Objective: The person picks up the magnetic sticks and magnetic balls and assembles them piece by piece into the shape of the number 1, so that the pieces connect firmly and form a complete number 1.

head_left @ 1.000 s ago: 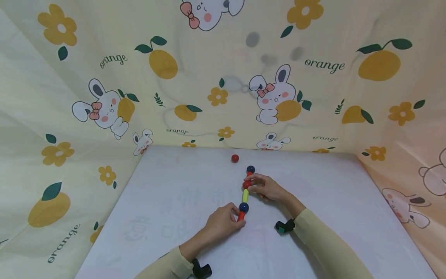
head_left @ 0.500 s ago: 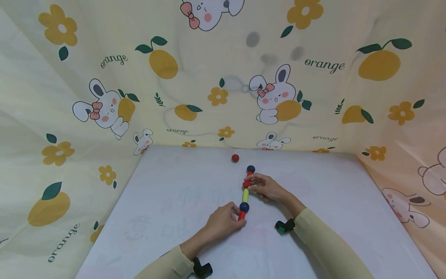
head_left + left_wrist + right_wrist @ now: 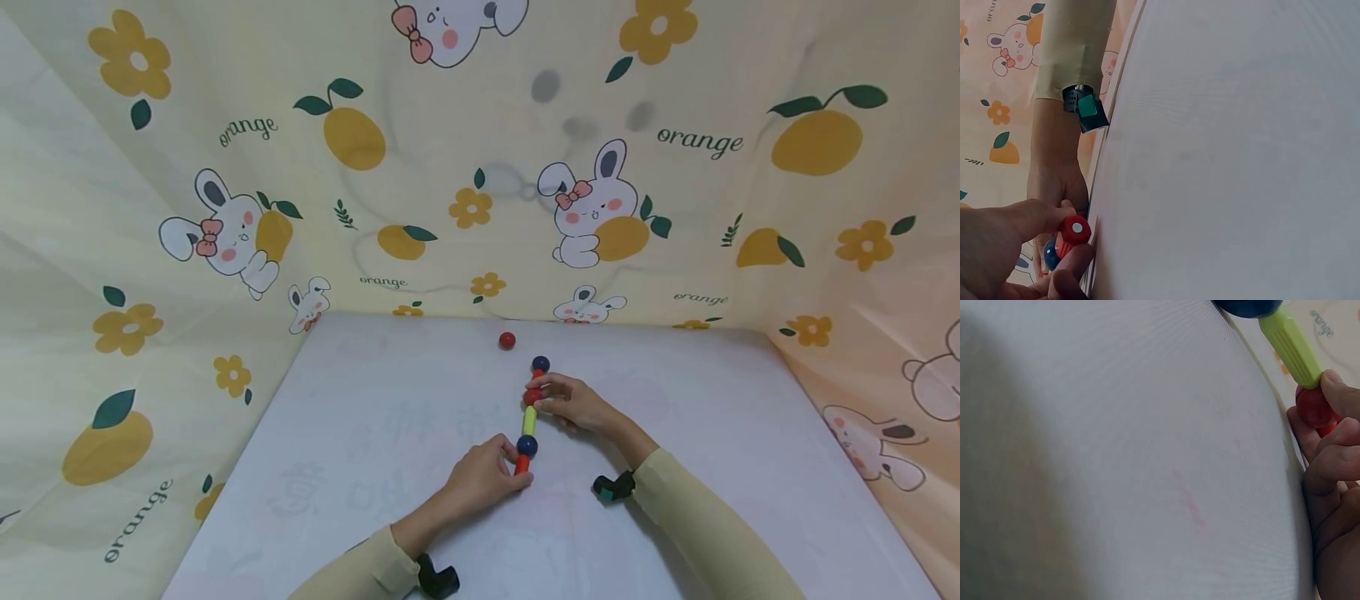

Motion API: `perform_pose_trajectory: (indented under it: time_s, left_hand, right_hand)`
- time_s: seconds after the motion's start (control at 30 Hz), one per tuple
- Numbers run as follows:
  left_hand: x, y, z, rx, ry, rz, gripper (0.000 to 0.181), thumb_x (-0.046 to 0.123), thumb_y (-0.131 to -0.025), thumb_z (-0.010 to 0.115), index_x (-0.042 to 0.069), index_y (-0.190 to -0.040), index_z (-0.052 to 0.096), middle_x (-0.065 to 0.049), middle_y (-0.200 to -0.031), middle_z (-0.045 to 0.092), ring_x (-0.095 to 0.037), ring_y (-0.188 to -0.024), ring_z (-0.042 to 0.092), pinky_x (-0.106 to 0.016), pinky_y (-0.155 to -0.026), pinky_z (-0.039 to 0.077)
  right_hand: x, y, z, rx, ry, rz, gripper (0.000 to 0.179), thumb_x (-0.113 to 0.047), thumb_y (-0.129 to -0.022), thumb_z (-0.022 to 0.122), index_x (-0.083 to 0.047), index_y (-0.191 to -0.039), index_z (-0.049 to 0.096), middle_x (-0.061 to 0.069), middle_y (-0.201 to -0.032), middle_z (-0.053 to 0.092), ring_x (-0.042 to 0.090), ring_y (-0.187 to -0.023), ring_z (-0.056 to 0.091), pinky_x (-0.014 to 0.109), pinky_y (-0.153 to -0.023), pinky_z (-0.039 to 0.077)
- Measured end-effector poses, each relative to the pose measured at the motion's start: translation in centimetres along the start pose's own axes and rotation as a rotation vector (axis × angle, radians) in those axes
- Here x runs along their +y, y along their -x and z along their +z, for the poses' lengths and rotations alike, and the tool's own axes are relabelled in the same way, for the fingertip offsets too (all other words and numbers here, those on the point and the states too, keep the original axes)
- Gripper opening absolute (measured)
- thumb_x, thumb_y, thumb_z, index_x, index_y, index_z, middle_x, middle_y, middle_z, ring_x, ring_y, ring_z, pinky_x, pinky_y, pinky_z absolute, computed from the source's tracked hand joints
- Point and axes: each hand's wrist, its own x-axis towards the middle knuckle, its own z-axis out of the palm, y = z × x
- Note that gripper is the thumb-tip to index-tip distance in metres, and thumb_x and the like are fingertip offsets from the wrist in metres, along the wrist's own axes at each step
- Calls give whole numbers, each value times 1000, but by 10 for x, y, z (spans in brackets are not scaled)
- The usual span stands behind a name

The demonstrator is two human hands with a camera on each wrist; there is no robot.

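Rod-and-ball chain [image 3: 529, 422]: judged light and stiff, liable to part if bent; best held close to each join. It spans my grips: left hand [image 3: 482, 477] pinching the end red rod [image 3: 522, 463], right hand [image 3: 579, 405] pinching the middle red ball [image 3: 532, 397]. Beyond both, a loose ball [image 3: 507, 340].

A ball-and-rod toy chain [image 3: 529, 427] runs nearly straight away from the person over a white tabletop [image 3: 390, 508], its far end slanting slightly right. At the near end, the left hand [image 3: 483, 475] pinches a short red rod [image 3: 522, 463], a white dot centered on its end face. Touching it is a glossy dark-blue ball [image 3: 527, 446], then a ridged lime rod [image 3: 1290, 347] and a red ball [image 3: 532, 398] gripped by the right hand [image 3: 581, 404]. Beyond, a second red rod [image 3: 537, 374], partly hidden by fingers, meets another dark-blue ball [image 3: 541, 364] capping the far end.
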Motion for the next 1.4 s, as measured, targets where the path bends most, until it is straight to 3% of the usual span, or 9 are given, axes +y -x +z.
perform_pose_trajectory:
  time_s: [0.33, 0.7, 0.97, 1.2, 1.4]
  left_hand:
    - [2, 1, 2, 26, -12, 6, 34, 34, -91, 87, 15, -107, 65, 7, -69, 60, -12, -60, 55, -26, -53, 45]
    - [-2, 1, -2, -43, 33, -2, 39, 41, -89, 89, 18, -110, 64, 6, -72, 64, -12, -64, 55, -27, -57, 42]
    - [-5, -1, -12, -123, 81, 20, 41, 33, -87, 92, 18, -115, 66, 8, -75, 69, -12, -70, 62, -29, -66, 46]
    - [-4, -2, -14, -119, 100, 52, 40, 31, -86, 92, 17, -115, 67, 9, -77, 71, -10, -73, 64, -32, -71, 47]
    - [-4, 4, -11, -108, 104, 43, 41, 30, -87, 92, 14, -115, 67, 8, -74, 69, -11, -69, 63, -30, -66, 46]
  right_hand:
    - [1, -1, 1, 10, -8, 9, 45, -25, -104, 74, -19, -146, 63, 13, -131, 66, 20, -56, 49, 24, -50, 44]
    - [4, -2, -2, 7, -12, 13, 45, -24, -103, 75, -18, -146, 63, 13, -130, 67, 19, -55, 48, 24, -49, 43]
    - [2, -2, -2, 6, -13, 5, 44, -24, -103, 75, -18, -146, 63, 15, -131, 67, 18, -55, 48, 24, -48, 43]
    - [1, -1, -5, 10, -4, -3, 42, -26, -104, 74, -21, -144, 64, 13, -132, 67, 17, -54, 49, 24, -49, 43]
    - [2, 2, -2, 4, 11, -4, 43, -30, -104, 74, -23, -145, 64, 12, -134, 65, 17, -53, 50, 24, -49, 43]
